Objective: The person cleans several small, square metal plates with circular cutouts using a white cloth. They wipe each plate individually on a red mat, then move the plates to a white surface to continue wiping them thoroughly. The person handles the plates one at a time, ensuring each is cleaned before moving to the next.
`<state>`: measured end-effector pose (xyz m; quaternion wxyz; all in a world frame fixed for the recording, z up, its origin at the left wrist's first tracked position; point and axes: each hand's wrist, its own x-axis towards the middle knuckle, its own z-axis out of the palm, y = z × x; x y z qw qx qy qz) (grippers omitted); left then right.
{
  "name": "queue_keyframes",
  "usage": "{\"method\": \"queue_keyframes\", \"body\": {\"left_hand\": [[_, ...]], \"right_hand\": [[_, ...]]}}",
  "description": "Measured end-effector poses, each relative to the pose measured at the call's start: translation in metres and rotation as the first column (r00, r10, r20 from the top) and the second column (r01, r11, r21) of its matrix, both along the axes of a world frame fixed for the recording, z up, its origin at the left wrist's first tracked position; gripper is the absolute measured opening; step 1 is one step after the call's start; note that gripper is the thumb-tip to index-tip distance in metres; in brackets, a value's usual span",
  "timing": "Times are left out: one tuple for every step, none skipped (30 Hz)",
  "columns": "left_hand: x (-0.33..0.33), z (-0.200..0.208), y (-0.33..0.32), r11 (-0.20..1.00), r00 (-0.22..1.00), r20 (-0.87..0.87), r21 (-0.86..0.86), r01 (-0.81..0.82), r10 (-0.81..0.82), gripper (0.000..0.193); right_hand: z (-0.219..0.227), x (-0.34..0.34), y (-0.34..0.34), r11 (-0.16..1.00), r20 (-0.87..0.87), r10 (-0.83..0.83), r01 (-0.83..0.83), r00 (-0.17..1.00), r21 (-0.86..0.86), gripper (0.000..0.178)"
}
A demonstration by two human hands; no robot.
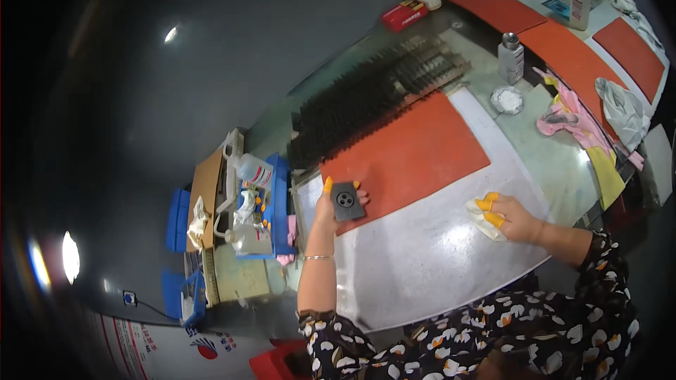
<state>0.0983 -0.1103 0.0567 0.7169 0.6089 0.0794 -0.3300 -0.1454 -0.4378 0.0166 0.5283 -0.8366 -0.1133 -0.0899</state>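
My left hand, with orange finger cots on, grips a dark grey phone back panel. A round camera area with several lens openings faces up on it. The panel is over the near left corner of an orange-red mat. To the right, my right hand has its cotted fingers closed on a folded white cloth, above the white sheet covering the near bench. Whether the cloth touches the sheet I cannot tell.
Behind the mat stand long rows of dark panels in a rack. A blue tray with bottles sits at left. At right are a metal-topped bottle, a small dish of white material and pink cloths.
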Motion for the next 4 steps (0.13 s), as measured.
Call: {"method": "queue_keyframes", "body": {"left_hand": [[0.006,0.0,0.004,0.998,0.998,-0.004,-0.009,0.068,-0.068,0.067],[0.007,-0.001,0.004,0.997,0.996,0.052,0.005,0.075,-0.075,0.067],[0.004,0.003,0.005,0.997,0.991,0.109,0.032,0.068,-0.072,0.067],[0.008,0.001,0.003,0.999,0.986,0.163,0.012,0.036,-0.037,0.066]], "right_hand": [[-0.007,0.0,0.0,1.0,-0.041,-0.003,0.003,0.999,0.002,0.033],[-0.013,-0.001,-0.001,1.0,-0.082,-0.007,0.007,0.997,0.004,0.033],[-0.017,0.0,-0.001,1.0,-0.072,0.021,-0.021,0.997,-0.001,0.034],[-0.019,0.0,-0.002,0.999,-0.062,0.049,-0.05,0.997,-0.008,0.036]]}}
